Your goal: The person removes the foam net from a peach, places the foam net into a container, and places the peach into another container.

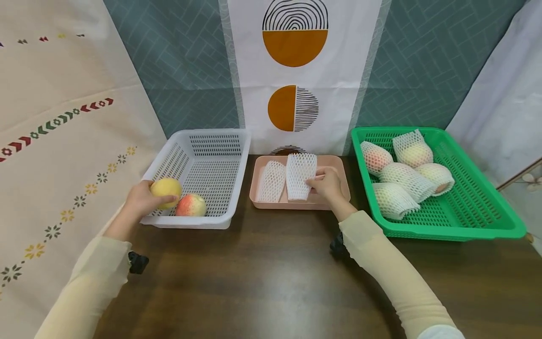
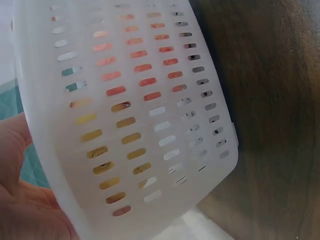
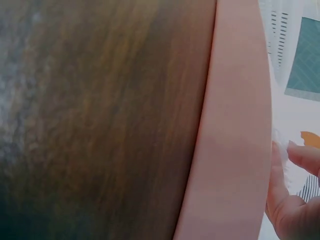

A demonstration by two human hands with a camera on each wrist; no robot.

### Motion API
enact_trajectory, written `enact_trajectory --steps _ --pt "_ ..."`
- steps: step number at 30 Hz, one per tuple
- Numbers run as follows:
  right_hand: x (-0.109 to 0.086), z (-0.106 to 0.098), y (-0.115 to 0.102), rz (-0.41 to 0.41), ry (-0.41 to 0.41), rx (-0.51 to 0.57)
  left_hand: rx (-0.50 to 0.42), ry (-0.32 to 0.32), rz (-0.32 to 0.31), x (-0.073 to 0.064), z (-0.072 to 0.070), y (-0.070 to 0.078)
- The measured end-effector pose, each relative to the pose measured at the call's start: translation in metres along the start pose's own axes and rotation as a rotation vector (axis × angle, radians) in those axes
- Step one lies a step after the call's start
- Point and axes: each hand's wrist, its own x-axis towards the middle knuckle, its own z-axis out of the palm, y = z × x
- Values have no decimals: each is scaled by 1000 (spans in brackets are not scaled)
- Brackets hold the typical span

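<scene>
My left hand [image 1: 141,200] grips a yellow peach [image 1: 166,190] over the front left corner of the white basket [image 1: 211,219]. Beside it in that basket lies a red and yellow peach [image 1: 191,205]. In the left wrist view, the basket's slotted wall [image 2: 145,120] stands in front of the fruit and part of the hand. With thumb and fingers, my right hand [image 1: 328,184] pinches the edge of a white foam net sleeve [image 1: 299,176] over the pink tray [image 1: 277,205]. A second foam net sleeve [image 1: 272,181] lies to its left in the tray.
At the right stands a green basket [image 1: 478,207] with several fruits in white foam nets [image 1: 406,181]. A patterned cloth [image 1: 296,70] hangs behind the containers. The dark wooden table [image 1: 254,278] stretches in front of them.
</scene>
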Motion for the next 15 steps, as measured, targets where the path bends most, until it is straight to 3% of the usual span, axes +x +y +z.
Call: enact_trajectory --steps 7,12,15 --pt "2 2 2 34 -32 -174 -59 -84 -87 2 -2 -3" --pt "4 4 6 46 -48 -229 -142 -190 -133 6 -3 -7" --pt "4 5 6 36 -56 -244 -152 -221 -140 9 -3 -9"
